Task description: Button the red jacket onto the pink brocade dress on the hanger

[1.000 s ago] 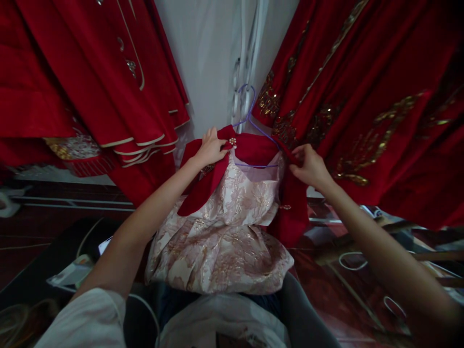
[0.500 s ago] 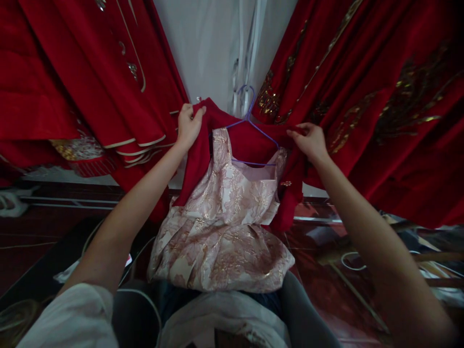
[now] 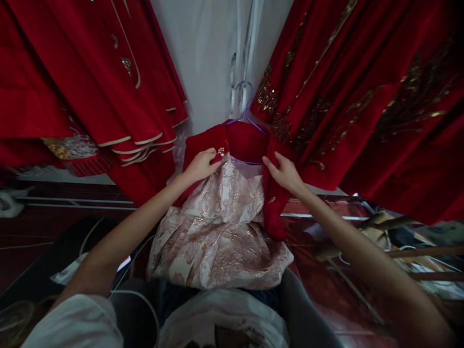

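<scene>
A pale pink floral brocade dress (image 3: pixel 217 232) lies over my lap, its top on a purple hanger (image 3: pixel 249 112) hooked in front of me. A small red jacket (image 3: pixel 206 137) now sits around the dress's shoulders, over the hanger's arms. My left hand (image 3: pixel 203 166) is closed on the jacket's front edge, beside a small pearly ornament (image 3: pixel 221 152). With thumb and fingers, my right hand (image 3: pixel 286 174) holds the opposite front edge. Below that hand hangs a red sleeve (image 3: pixel 274 220) with a small gold trim. The dress's shoulder straps are mostly covered by the jacket.
Large red garments with gold and silver embroidery hang at left (image 3: pixel 145 111) and right (image 3: pixel 362 106). A pale wall panel (image 3: pixel 203 58) stands between them. On the right, a wooden frame (image 3: pixel 427 251) and assorted items stand over the dark red floor (image 3: pixel 308 270).
Both hands have moved inward and down from the jacket's spread shoulders to its front edges. The jacket has settled over the hanger and the dress straps.
</scene>
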{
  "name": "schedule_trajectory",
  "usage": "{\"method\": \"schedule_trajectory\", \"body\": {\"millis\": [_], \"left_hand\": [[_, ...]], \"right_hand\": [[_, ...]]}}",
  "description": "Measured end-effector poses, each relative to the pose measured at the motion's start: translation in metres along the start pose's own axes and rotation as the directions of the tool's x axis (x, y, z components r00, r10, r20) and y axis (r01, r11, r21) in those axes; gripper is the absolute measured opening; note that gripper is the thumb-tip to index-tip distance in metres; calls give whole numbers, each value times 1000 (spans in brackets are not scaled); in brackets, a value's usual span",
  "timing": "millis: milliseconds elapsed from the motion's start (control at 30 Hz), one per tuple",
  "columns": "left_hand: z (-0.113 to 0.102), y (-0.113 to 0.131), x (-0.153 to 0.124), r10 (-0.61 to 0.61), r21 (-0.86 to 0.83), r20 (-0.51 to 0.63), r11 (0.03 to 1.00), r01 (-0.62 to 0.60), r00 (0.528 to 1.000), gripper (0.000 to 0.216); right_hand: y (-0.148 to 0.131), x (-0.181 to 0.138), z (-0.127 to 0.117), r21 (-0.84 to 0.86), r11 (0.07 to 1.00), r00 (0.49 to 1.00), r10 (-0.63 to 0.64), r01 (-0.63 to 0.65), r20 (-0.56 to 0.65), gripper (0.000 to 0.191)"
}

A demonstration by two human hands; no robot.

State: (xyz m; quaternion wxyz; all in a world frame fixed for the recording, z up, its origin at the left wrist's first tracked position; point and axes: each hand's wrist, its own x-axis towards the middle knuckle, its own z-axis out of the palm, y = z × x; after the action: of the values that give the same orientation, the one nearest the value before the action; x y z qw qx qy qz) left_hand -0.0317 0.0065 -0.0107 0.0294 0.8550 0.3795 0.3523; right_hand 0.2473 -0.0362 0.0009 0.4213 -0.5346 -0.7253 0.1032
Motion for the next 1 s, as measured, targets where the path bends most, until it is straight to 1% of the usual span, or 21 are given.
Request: {"method": "schedule_trajectory", "body": {"millis": [33, 100, 167, 200, 267, 333, 433, 500, 533, 567, 600, 667, 733, 800, 900, 1000], "left_hand": [[12, 10, 3, -11, -28, -21, 1000, 10, 1000, 24], [35, 28, 4, -5, -87, -9, 996, 4, 1000, 18], [51, 40, -1, -55, -139, -50, 989, 48, 997, 17], [55, 44, -4, -90, -158, -76, 984, 77, 993, 19], [58, 47, -12, -155, -196, -147, 973, 125, 977, 22], [56, 48, -18, -201, -224, -239, 963, 147, 950, 20], [55, 50, -22, -270, -257, -344, 948, 186, 899, 12], [55, 51, -22, -333, -292, -382, 929, 230, 862, 15], [55, 51, -22, -355, -312, -387, 919, 242, 851, 18], [55, 51, -21, -365, -330, -381, 912, 244, 850, 21], [54, 51, -21, -361, -341, -364, 909, 238, 858, 23], [51, 51, -20, -329, -342, -312, 914, 217, 891, 22], [48, 52, -20, -287, -322, -267, 926, 196, 920, 20], [46, 52, -19, -267, -299, -248, 935, 189, 931, 18], [47, 48, -20, -295, -308, -237, 927, 216, 926, 16], [49, 42, -22, -335, -371, -231, 898, 235, 914, 15]], "right_hand": [[-10, 1, 9, -2, 999, 999, -35, 36, 20, 36], [-28, 3, 28, 52, 993, 991, -109, 105, 80, 36], [-37, 1, 44, 101, 989, 989, -118, 109, 84, 33], [-37, -1, 50, 124, 988, 991, -108, 98, 81, 32], [-32, -6, 59, 195, 979, 995, -76, 62, 66, 29], [-24, -11, 64, 313, 949, 999, -35, 27, 19, 29], [-17, -20, 69, 488, 873, 998, 8, 26, -68, 42], [-18, -25, 69, 543, 838, 997, -11, 53, -80, 46], [-20, -28, 68, 560, 826, 997, -27, 60, -66, 46], [-22, -30, 67, 573, 818, 998, -38, 56, -44, 43], [-23, -31, 65, 583, 812, 999, -40, 43, -19, 40], [-25, -31, 63, 595, 803, 1000, -23, 8, 18, 34], [-26, -28, 62, 597, 802, 1000, -6, -10, 25, 33], [-26, -22, 65, 587, 810, 1000, 3, -10, 14, 33], [-25, -14, 71, 566, 824, 1000, 18, -2, -23, 33], [-24, -12, 75, 556, 831, 998, 28, 4, -50, 33]]}}
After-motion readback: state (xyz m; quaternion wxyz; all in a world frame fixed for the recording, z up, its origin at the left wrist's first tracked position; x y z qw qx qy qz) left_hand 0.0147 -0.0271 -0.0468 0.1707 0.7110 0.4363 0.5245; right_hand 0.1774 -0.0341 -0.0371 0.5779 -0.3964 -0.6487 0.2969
